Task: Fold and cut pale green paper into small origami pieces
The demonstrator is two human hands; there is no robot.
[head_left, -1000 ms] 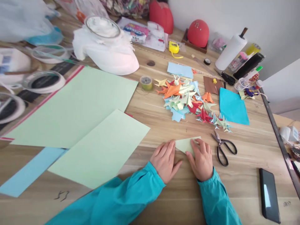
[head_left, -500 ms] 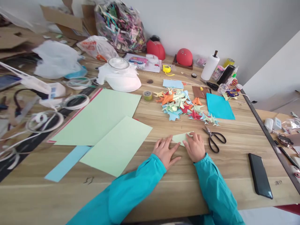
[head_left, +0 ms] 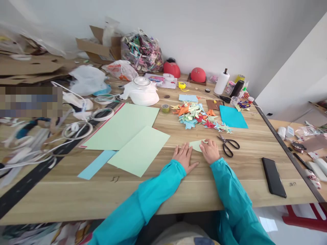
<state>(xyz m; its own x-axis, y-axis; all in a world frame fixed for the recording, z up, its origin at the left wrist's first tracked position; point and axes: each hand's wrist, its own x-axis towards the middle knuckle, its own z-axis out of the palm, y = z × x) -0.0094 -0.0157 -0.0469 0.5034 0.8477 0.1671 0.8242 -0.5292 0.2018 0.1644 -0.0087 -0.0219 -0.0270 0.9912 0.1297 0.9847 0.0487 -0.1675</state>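
Observation:
A small folded piece of light green paper [head_left: 196, 145] lies flat on the wooden table between my two hands. My left hand [head_left: 183, 157] rests palm down, fingers spread, its fingertips at the paper's left end. At the right end, my right hand [head_left: 211, 151] has its fingers bent and closed on the paper's edge, covering that corner. Just right of it lie black-handled scissors [head_left: 228, 145], blades apart. Beyond the hands is a heap of folded paper stars [head_left: 196, 115] in orange, green, blue and red.
Two large light green sheets [head_left: 140, 149] overlap on the left, over a blue strip [head_left: 95, 165]. A turquoise square [head_left: 233, 116] lies behind the scissors. A black phone [head_left: 274, 177] is near the right edge. Cables [head_left: 76, 129], bags and boxes crowd the far left.
The camera view has shifted, bringing the table's front edge into sight. Both hands stay at the folded green paper, with the left still spread and the right still bent at its end.

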